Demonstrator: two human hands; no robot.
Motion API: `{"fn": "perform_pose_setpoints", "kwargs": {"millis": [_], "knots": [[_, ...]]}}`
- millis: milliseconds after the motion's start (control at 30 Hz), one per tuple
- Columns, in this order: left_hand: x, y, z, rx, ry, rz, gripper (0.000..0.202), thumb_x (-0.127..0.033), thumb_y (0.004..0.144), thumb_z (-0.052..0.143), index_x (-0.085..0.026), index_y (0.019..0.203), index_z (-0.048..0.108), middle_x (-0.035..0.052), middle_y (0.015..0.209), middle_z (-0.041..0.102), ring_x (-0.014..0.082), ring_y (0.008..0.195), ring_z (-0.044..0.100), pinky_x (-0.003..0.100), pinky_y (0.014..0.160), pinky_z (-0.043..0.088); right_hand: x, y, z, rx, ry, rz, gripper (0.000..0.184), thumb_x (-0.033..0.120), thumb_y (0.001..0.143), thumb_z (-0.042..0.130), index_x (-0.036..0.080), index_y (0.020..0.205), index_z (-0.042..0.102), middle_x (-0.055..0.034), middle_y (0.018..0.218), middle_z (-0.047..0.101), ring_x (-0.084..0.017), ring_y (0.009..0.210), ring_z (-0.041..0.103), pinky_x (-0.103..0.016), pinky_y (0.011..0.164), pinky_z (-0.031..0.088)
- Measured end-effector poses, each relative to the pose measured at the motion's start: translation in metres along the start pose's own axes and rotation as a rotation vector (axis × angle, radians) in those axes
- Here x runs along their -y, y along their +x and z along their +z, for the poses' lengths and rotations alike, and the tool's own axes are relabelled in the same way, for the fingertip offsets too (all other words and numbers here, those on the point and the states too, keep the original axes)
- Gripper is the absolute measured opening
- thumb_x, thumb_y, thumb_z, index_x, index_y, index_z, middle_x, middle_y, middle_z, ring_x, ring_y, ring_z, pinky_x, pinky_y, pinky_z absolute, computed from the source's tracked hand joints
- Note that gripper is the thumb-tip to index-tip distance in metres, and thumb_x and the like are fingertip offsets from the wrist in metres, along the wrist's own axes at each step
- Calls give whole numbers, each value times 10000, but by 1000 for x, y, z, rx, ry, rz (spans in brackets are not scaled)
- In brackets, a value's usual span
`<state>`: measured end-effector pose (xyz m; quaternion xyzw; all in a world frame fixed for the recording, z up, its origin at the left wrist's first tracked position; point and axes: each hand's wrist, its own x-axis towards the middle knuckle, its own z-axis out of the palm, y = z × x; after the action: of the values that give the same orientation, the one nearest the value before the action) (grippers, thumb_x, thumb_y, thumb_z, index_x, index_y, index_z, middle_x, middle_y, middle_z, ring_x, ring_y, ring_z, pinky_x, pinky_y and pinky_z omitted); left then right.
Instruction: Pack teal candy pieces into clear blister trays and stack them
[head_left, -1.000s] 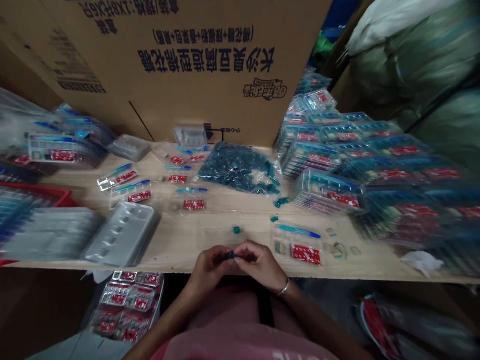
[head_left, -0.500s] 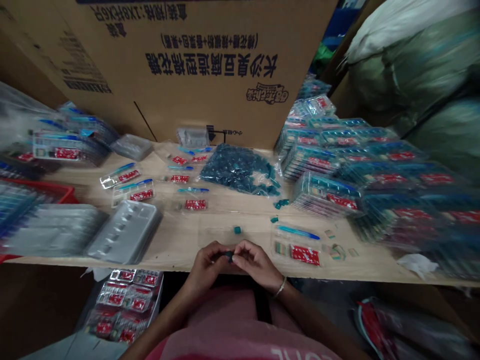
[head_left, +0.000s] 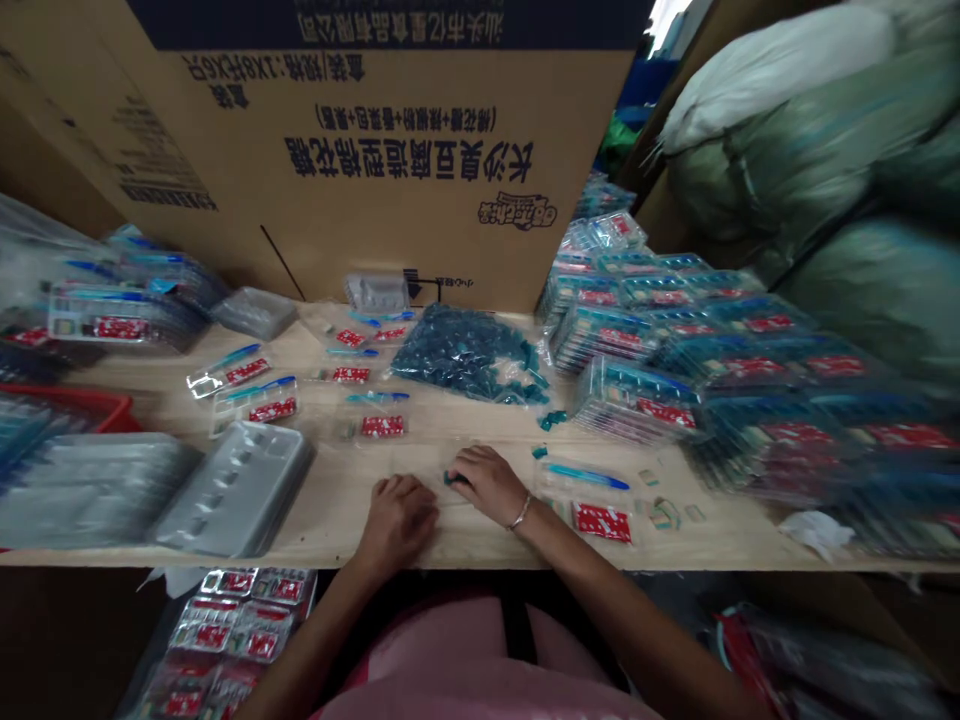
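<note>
In the head view my right hand (head_left: 489,485), with a bracelet at its wrist, pinches a small teal piece (head_left: 451,478) low over the tabletop. Just left of it, my left hand (head_left: 400,515) rests near the table's front edge with its fingers curled under; what they hold, if anything, is hidden. Faint clear plastic lies around the hands. To the right sits a clear tray holding a blue pen (head_left: 587,475) and a red dotted packet (head_left: 602,522). Beyond the hands lies a clear bag of teal pieces (head_left: 471,355), with a few loose teal pieces (head_left: 553,420) beside it.
Stacks of filled trays (head_left: 637,400) crowd the right side. At the left are stacked empty grey trays (head_left: 236,490) and a red basket (head_left: 112,408). A large cardboard box (head_left: 420,220) stands at the back. Several packed trays (head_left: 240,615) lie below the table edge.
My hands, together over a teal piece before, have moved apart. The right has moved forward with a teal piece; the left has shifted left onto the table. The view has tilted up slightly.
</note>
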<state>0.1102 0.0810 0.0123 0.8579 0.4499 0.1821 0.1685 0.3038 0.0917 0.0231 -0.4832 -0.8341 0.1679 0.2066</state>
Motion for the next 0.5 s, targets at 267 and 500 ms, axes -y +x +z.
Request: {"fn": "perform_pose_setpoints", "kwargs": {"millis": [267, 500], "knots": [[-4, 8, 6, -167, 47, 155, 213, -239, 797, 539, -234, 978, 650, 69, 988, 670, 232, 905, 559, 406, 843, 352, -35, -17, -44, -118, -215, 400, 192, 83, 834, 482, 188, 940, 603, -85, 1025, 606, -187, 968, 539, -298, 841, 422], [-11, 19, 17, -38, -143, 171, 264, -238, 779, 571, -212, 1036, 629, 76, 1026, 652, 222, 930, 576, 378, 816, 455, -74, -23, -58, -98, -261, 627, 290, 15, 763, 487, 148, 991, 606, -117, 1000, 627, -192, 879, 600, -273, 761, 449]]}}
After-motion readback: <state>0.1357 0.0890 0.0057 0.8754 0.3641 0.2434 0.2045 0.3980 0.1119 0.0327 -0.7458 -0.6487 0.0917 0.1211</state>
